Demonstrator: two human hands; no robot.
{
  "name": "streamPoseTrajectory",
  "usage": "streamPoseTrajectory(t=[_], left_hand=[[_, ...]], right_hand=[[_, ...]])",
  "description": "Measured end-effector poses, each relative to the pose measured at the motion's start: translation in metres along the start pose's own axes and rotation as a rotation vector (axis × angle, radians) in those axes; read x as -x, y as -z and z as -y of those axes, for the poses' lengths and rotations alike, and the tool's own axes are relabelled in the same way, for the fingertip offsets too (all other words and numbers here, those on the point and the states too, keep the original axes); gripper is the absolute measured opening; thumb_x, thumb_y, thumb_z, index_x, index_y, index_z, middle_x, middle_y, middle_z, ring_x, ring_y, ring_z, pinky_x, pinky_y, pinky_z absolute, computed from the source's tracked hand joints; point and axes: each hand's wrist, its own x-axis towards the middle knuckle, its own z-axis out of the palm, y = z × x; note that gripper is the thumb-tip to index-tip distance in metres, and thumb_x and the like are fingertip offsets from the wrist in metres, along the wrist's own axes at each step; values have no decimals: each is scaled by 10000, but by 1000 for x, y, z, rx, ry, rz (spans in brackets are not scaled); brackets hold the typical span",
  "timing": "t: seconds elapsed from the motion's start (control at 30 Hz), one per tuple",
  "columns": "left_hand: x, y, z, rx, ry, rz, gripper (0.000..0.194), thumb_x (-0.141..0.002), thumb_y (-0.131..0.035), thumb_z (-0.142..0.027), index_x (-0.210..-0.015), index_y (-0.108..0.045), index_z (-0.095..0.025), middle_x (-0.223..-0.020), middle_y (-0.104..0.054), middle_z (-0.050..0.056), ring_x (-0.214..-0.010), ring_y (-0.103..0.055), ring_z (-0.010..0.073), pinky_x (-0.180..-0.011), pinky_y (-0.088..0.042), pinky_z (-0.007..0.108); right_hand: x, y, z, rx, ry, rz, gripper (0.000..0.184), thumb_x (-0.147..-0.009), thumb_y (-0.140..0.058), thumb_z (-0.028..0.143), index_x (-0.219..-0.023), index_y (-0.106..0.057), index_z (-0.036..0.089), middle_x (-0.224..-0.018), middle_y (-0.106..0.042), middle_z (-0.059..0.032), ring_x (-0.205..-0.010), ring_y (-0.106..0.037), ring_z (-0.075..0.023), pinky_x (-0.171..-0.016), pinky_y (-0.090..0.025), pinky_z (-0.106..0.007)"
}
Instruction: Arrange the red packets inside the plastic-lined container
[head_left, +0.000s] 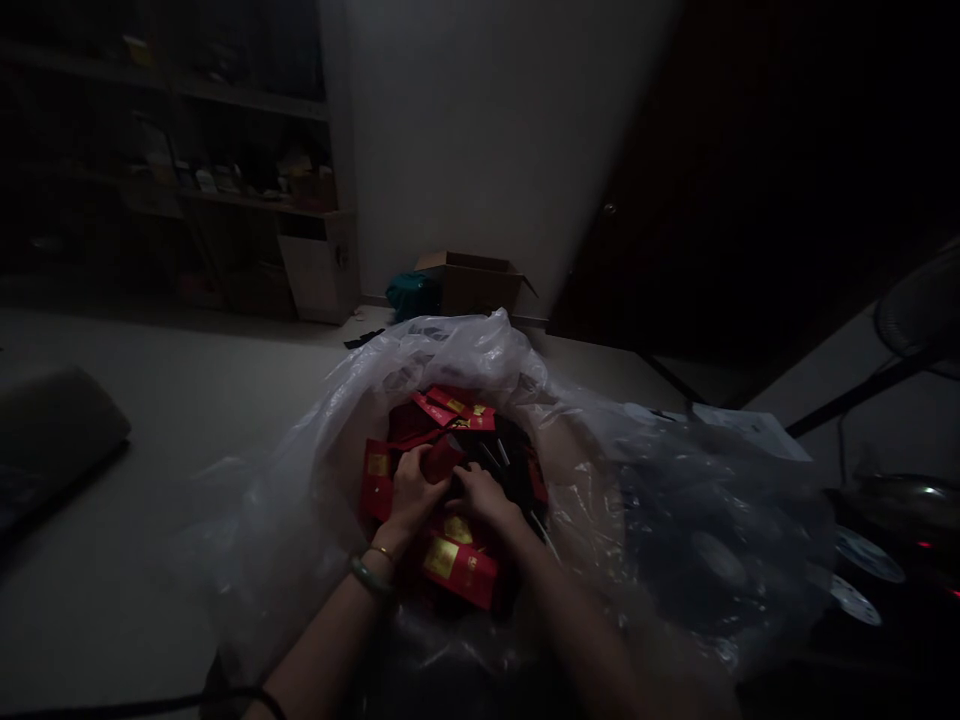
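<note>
My left hand (pixel 415 497), with a green bangle and a thin gold-coloured bracelet at the wrist, is closed around a small red packet (pixel 442 458). Close by on the right, my right hand (pixel 484 494) has its fingers curled in beside the packet's lower edge; the dim light hides what they pinch. Both hands are over a large clear plastic bag (pixel 337 400) that stands open. Inside lie several red packets with gold print, among them one red packet (pixel 461 570) near my wrists. Dark items with thin white sticks (pixel 502 452) lie to the right.
An open cardboard box (pixel 480 285) and a teal bundle (pixel 412 295) stand against the wall. Shelves (pixel 247 100) with small goods are at the left. Patterned plates (pixel 870 553) and a fan (pixel 919 310) are at the right. A dark flat-topped object (pixel 60 440) is on the left floor.
</note>
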Motion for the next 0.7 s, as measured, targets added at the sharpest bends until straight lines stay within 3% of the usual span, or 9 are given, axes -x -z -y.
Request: streamPoseTrajectory(t=[0.13,0.33,0.5,0.6,0.7], left_hand=[[1,0,0,-1,22,13,417,-624,-724,-205,-1011,-572,-179,-956,-625,55,-900,-608,231,-799,-502,375],[1,-1,-1,-2,30,3,393,-628,-728,-220,-986,-574,-171,-916,-619,53,-870,-601,223,-794,-490,370],[1,-2,-1,-12,25,22,387,-611,-721,-187,-968,-573,-172,-902,-621,51,-863,-596,226,-782,-484,365],[1,-2,0,-16,20,37,412,-595,-717,-166,-978,-566,-171,-917,-621,55,-865,-594,228,-788,-481,367],[1,-2,1,-17,21,45,424,-594,-709,-164,-991,-561,-171,-929,-619,57,-872,-593,230,-795,-479,369]], right_hand=[[3,-1,9,20,39,-9,474,-654,-732,220,-1119,-641,226,-1093,-567,-109,-955,-570,-241,-771,-421,-304],[-4,10,-5,-165,44,-45,311,-601,-646,50,-885,-683,172,-885,-658,-40,-807,-604,-167,-695,-428,-232],[-10,48,-14,-537,-2,-116,242,-656,-588,124,-890,-645,151,-741,-641,-1,-596,-571,-119,-558,-439,-215],[-8,77,-7,-744,108,-175,234,-630,-626,197,-859,-635,155,-747,-625,11,-626,-568,-119,-572,-455,-218],[-6,95,8,-778,219,-145,255,-609,-645,228,-853,-651,156,-787,-639,5,-687,-584,-133,-614,-472,-233]])
